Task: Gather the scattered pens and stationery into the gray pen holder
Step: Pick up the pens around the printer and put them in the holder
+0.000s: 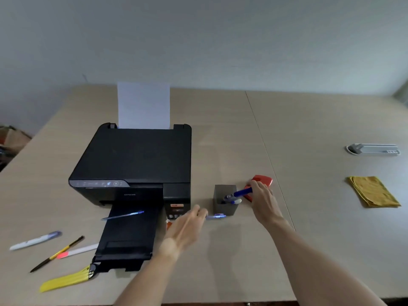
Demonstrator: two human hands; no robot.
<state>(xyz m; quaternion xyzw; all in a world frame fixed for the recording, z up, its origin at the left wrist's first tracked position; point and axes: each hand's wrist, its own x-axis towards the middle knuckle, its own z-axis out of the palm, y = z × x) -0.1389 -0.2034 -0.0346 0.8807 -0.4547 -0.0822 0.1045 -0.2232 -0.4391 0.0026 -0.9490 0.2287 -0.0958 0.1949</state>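
The gray pen holder (225, 199) stands right of the printer, with a white marker (235, 201) leaning inside it. My right hand (262, 193) grips a blue marker (239, 193) whose tip points into the holder's mouth. My left hand (187, 228), blurred, pinches the end of a blue pen (217, 216) just in front of the holder. Another blue pen (123, 215) lies on the printer's output tray. At the left lie a white-and-blue marker (36, 240), a black-and-yellow pen (57, 253), a white pen with a pink end (76, 251) and a yellow strip-like item (66, 280).
A black printer (136, 160) holding a sheet of paper fills the middle left. A red stapler-like object (261, 182) sits behind my right hand. A yellow cloth (373, 191) and a grey tray (373, 149) lie far right. A small orange item (169, 224) peeks out by my left hand.
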